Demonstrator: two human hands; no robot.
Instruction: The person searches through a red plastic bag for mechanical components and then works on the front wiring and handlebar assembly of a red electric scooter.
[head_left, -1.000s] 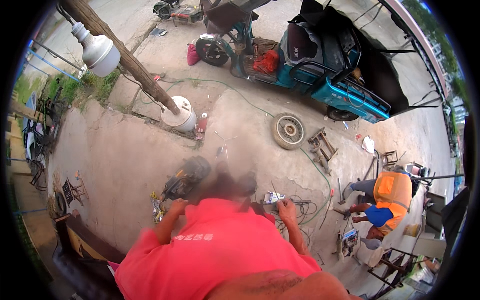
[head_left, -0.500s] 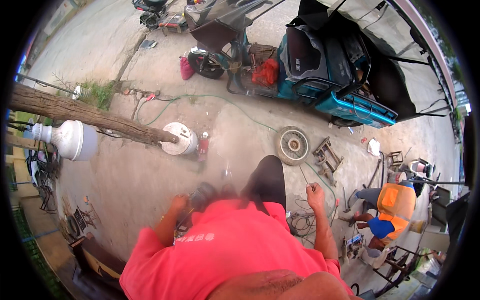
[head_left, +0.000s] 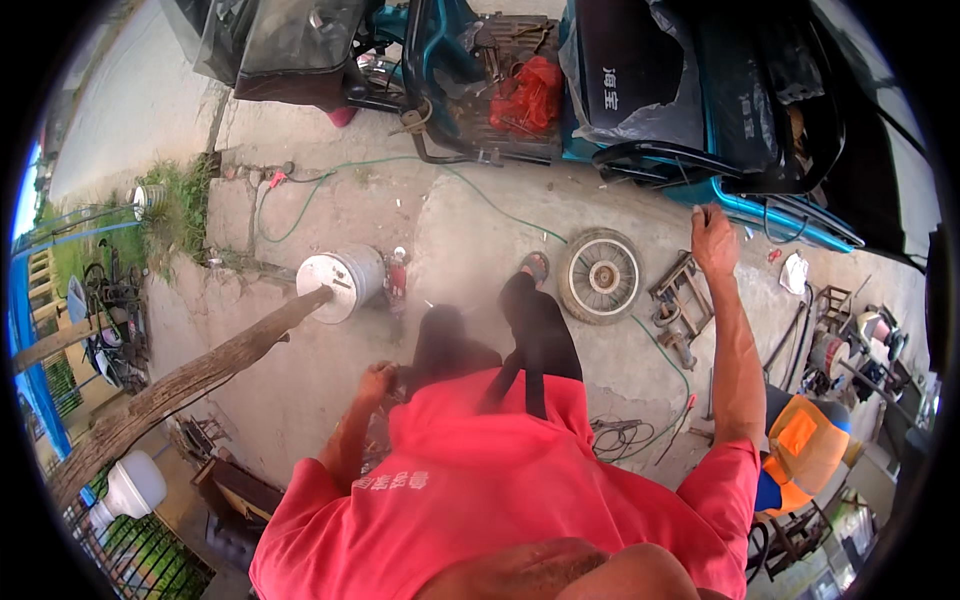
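My left hand point(head_left: 378, 380) is closed at my left side, low over the concrete. What it grips is mostly hidden beside my dark trouser leg. Out to the right and forward, my right hand point(head_left: 712, 242) is raised with its fingers curled together. Whatever it holds, if anything, does not show clearly. Beyond that hand is the blue side of a cargo tricycle point(head_left: 770, 218). A spoked wheel with its tyre point(head_left: 603, 276) lies flat on the ground, left of my right hand. Just below the hand stands a rusty metal frame point(head_left: 684, 302).
A white bucket point(head_left: 330, 285) with a wooden pole point(head_left: 200, 370) stands front left. The green hose point(head_left: 490, 205) crosses the ground. A red plastic bag point(head_left: 527, 95) lies on the tricycle's footboard. At right, a person in an orange vest point(head_left: 805, 445) bends among metal parts.
I have moved forward, nearer the tricycle. My right arm has stretched out forward and right; the thin rod seen in that hand earlier no longer shows. My left hand stays closed at my side.
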